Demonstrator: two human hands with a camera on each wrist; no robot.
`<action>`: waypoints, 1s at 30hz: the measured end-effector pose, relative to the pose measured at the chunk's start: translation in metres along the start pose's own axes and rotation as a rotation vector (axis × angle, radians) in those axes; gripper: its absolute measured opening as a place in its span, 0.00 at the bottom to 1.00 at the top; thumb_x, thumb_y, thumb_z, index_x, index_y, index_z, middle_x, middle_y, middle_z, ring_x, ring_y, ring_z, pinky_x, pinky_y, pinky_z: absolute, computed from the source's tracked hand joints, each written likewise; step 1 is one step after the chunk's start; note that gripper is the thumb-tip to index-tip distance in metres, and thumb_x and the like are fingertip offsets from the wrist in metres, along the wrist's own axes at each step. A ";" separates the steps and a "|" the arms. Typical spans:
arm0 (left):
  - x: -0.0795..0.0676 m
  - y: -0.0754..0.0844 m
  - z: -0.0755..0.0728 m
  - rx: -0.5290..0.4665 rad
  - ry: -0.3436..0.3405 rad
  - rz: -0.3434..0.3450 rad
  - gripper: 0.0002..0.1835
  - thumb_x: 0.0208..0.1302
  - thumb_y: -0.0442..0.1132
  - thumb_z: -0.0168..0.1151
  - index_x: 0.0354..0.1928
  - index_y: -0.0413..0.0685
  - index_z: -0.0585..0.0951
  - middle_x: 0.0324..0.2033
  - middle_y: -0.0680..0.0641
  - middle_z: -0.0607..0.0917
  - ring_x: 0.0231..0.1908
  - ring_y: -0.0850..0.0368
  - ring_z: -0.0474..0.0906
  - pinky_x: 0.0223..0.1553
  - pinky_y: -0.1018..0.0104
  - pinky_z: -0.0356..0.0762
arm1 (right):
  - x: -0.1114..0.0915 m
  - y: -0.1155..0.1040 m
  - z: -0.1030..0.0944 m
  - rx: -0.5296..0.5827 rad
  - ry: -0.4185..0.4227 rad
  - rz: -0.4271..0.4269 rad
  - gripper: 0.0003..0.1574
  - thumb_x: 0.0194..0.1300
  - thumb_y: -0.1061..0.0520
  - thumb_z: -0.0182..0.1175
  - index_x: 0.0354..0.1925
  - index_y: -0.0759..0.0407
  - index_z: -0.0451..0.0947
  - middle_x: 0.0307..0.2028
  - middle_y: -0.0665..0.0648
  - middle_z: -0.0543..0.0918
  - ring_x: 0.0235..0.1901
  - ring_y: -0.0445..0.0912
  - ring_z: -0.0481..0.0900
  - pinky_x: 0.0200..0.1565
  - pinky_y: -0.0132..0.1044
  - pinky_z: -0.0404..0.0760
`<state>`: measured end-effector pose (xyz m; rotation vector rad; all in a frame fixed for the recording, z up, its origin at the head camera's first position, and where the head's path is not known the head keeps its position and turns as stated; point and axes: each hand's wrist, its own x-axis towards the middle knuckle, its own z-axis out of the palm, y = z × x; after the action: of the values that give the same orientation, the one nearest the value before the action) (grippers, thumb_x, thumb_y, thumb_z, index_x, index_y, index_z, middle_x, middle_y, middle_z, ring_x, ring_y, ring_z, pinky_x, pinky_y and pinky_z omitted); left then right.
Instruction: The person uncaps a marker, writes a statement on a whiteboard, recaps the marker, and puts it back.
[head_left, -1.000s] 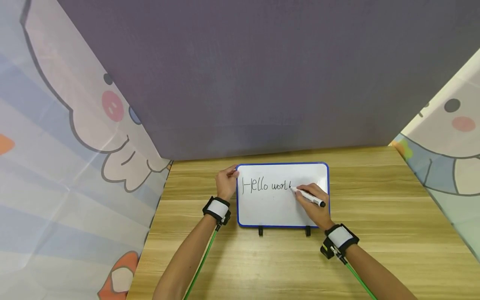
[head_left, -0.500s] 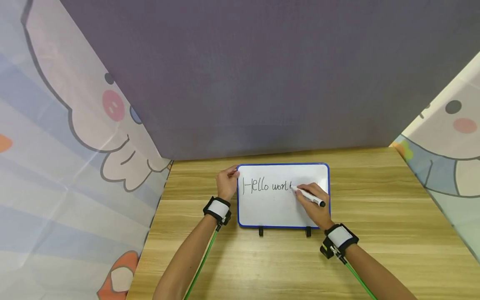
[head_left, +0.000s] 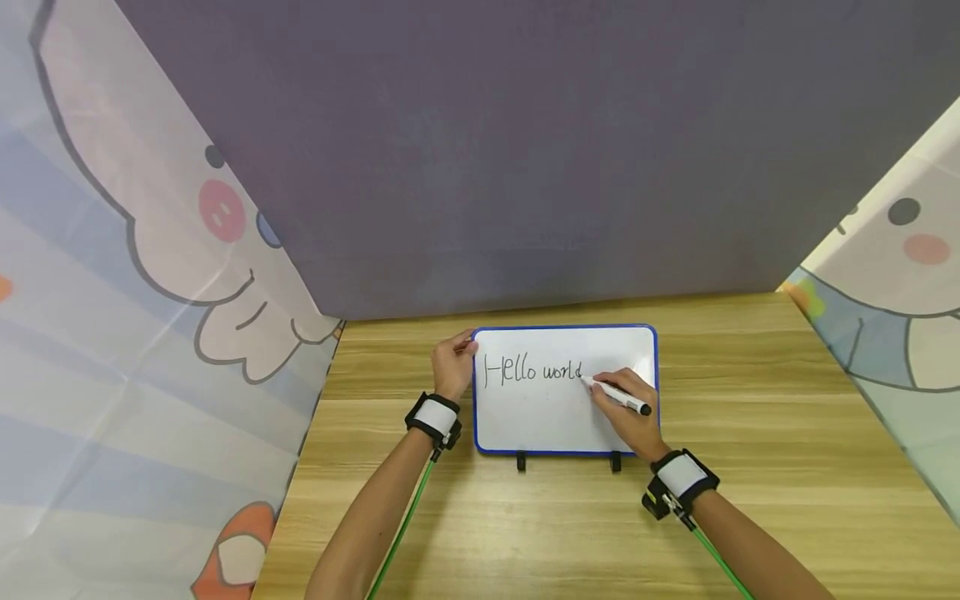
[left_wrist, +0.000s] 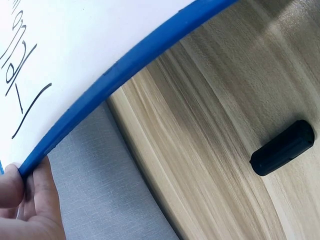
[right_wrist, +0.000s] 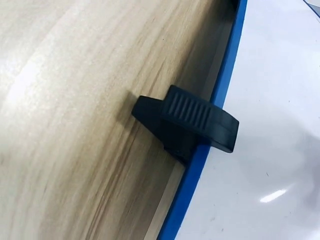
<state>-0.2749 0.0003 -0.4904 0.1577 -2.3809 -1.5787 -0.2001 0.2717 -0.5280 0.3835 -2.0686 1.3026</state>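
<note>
A blue-rimmed whiteboard (head_left: 540,421) stands on the table and bears the handwritten words "Hello world". My left hand (head_left: 453,367) pinches its upper left corner, thumb on the front and fingers behind, as the left wrist view shows on the whiteboard (left_wrist: 100,35). In my right hand (head_left: 633,412) is a white marker (head_left: 618,394) with a black end, gripped like a pen. The marker's tip is at the "d", touching or very close to the board. Neither the marker nor the right fingers appear in the right wrist view.
Black feet, one a ridged clip (right_wrist: 190,117), hold the board's lower edge. A black cap-like cylinder (left_wrist: 282,147) lies on the wooden table (head_left: 750,400). Behind rises a grey panel (head_left: 525,167). Cartoon-printed sheets (head_left: 112,333) flank both sides. Green cables (head_left: 405,529) trail from the wrists.
The last letter has gained strokes and now reads as a "d". The marker tip shifted only slightly there. My left hand keeps its hold on the board's corner.
</note>
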 end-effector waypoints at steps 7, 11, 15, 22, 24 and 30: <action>0.000 0.001 0.000 -0.001 0.001 0.027 0.14 0.58 0.29 0.61 0.47 0.37 0.82 0.37 0.36 0.86 0.39 0.44 0.84 0.41 0.57 0.82 | 0.002 0.000 -0.002 0.007 0.026 -0.022 0.10 0.46 0.72 0.65 0.30 0.65 0.84 0.25 0.56 0.81 0.27 0.33 0.74 0.30 0.19 0.71; -0.001 -0.001 0.000 -0.004 0.007 0.038 0.13 0.58 0.29 0.61 0.46 0.36 0.82 0.36 0.35 0.86 0.38 0.44 0.84 0.41 0.56 0.82 | 0.006 0.000 -0.005 0.005 0.058 -0.007 0.10 0.45 0.74 0.65 0.30 0.67 0.83 0.24 0.60 0.80 0.26 0.33 0.72 0.29 0.18 0.69; -0.001 -0.001 -0.001 -0.010 0.006 0.041 0.13 0.58 0.29 0.61 0.46 0.35 0.82 0.36 0.35 0.86 0.38 0.43 0.84 0.41 0.56 0.82 | 0.011 0.001 -0.010 -0.008 0.094 0.008 0.10 0.45 0.75 0.65 0.30 0.68 0.83 0.24 0.61 0.79 0.26 0.33 0.71 0.28 0.18 0.68; -0.003 0.000 -0.002 -0.002 0.014 0.031 0.13 0.58 0.29 0.61 0.46 0.36 0.83 0.36 0.35 0.86 0.38 0.44 0.84 0.40 0.56 0.82 | 0.016 0.002 -0.013 -0.026 0.092 0.002 0.09 0.48 0.71 0.65 0.31 0.64 0.84 0.25 0.57 0.79 0.26 0.32 0.72 0.28 0.19 0.69; -0.003 0.000 -0.002 0.002 0.015 0.030 0.13 0.58 0.29 0.61 0.46 0.36 0.83 0.36 0.35 0.86 0.38 0.44 0.84 0.40 0.56 0.82 | 0.016 0.004 -0.013 -0.025 0.097 -0.003 0.10 0.47 0.72 0.65 0.31 0.63 0.84 0.25 0.58 0.80 0.25 0.32 0.71 0.28 0.18 0.68; -0.001 0.001 -0.002 0.007 0.001 0.022 0.14 0.58 0.29 0.61 0.47 0.37 0.82 0.37 0.36 0.87 0.38 0.45 0.84 0.41 0.57 0.82 | 0.017 0.004 -0.012 -0.018 0.093 -0.011 0.10 0.47 0.72 0.65 0.31 0.64 0.84 0.25 0.59 0.80 0.26 0.33 0.72 0.28 0.18 0.69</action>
<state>-0.2733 -0.0005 -0.4894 0.1332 -2.3801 -1.5601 -0.2103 0.2860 -0.5158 0.3205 -1.9968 1.2707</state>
